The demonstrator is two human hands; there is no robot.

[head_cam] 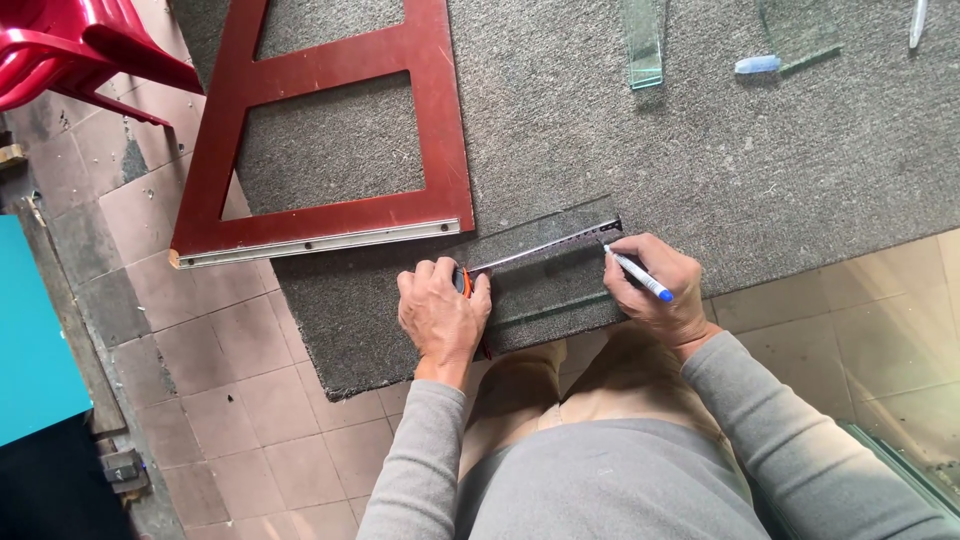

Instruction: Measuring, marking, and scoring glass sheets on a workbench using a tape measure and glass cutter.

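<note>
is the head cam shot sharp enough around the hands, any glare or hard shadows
Head view: soft, even daylight, no hard shadows; the left hand on the tape measure and the right hand with the marker look sharp. The glass pane is nearly invisible against the grey carpet, showing mainly at its edges; faint reflections show at lower right.

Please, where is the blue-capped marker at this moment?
In the head view, right of centre, the marker is in the right hand, its tip at the far end of the tape measure lying over the glass pane.
</note>
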